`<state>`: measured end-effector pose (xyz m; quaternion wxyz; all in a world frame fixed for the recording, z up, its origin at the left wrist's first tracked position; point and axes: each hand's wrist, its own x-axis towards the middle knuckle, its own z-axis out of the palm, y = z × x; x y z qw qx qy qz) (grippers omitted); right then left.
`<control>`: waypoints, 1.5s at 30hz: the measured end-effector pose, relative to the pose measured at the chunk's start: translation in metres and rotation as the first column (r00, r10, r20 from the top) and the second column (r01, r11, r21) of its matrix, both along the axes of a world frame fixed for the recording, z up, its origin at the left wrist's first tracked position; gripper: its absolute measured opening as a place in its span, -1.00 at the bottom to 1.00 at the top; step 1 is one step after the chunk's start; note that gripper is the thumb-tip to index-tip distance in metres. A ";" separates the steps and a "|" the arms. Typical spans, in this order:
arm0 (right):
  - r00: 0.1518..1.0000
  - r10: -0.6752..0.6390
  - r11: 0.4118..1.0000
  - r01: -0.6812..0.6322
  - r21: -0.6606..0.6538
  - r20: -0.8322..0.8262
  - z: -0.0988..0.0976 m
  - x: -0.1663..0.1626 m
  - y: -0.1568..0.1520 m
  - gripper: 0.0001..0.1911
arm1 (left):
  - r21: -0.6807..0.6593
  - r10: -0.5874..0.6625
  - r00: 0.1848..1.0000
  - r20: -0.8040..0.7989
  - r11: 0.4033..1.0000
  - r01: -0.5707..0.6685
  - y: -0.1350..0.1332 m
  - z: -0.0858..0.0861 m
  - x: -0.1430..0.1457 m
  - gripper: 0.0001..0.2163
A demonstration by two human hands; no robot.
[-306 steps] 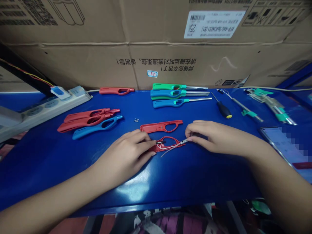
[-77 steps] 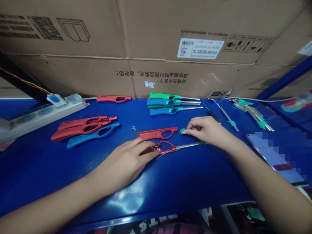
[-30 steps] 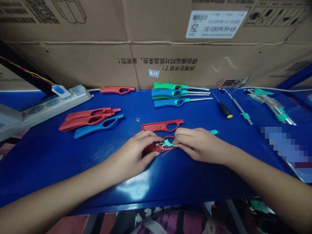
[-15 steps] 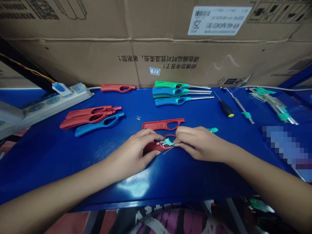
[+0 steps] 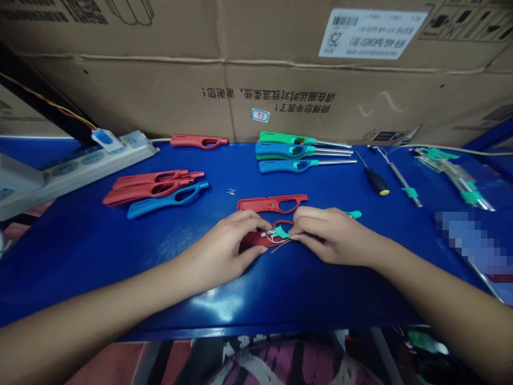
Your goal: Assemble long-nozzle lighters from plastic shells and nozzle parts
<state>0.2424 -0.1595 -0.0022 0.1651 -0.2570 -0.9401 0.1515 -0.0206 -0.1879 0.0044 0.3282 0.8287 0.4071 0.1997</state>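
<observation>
My left hand point(image 5: 226, 246) is closed around a red lighter half-shell point(image 5: 249, 243), thumb at the near side and fingers at the far side. Inside that shell lie a teal trigger point(image 5: 282, 232), a small metal part and white wires point(image 5: 273, 239). My right hand point(image 5: 331, 235) pinches at the right end of the trigger; its fingertips partly hide the grip. A thin brownish strip point(image 5: 280, 246) sticks out below the shell. Just beyond my hands lies the other red half-shell point(image 5: 256, 205), its inside facing up. A teal piece point(image 5: 353, 214) shows behind my right hand.
Red lighter bodies point(image 5: 148, 190) and a blue one point(image 5: 168, 202) lie left, near a power strip point(image 5: 80, 166). Small screws point(image 5: 231, 192) sit mid-table. Assembled lighters point(image 5: 284, 167), a screwdriver point(image 5: 375, 181), a metal tube point(image 5: 404, 179) and bagged parts point(image 5: 460, 176) lie behind and right. A cardboard box point(image 5: 168, 101) backs the table.
The view has shifted slightly, so the table's objects appear a little further right. Both hands keep nearly the same hold, with the trigger barely changed in the shell.
</observation>
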 end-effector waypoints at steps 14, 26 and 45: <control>1.000 -0.002 0.999 0.002 -0.041 -0.007 0.001 -0.001 -0.001 -0.77 | 0.009 0.000 1.000 -0.004 1.000 0.000 0.001 -0.001 0.000 -0.75; 0.999 0.019 0.999 -0.020 0.030 0.036 0.003 0.000 -0.001 -0.75 | 0.031 -0.005 1.000 0.004 1.000 0.005 0.000 -0.001 0.000 -0.76; 0.996 0.051 0.993 -0.059 0.099 0.077 0.005 0.000 -0.002 -0.73 | -0.049 0.077 0.991 0.108 0.996 -0.072 0.006 -0.005 0.002 -0.79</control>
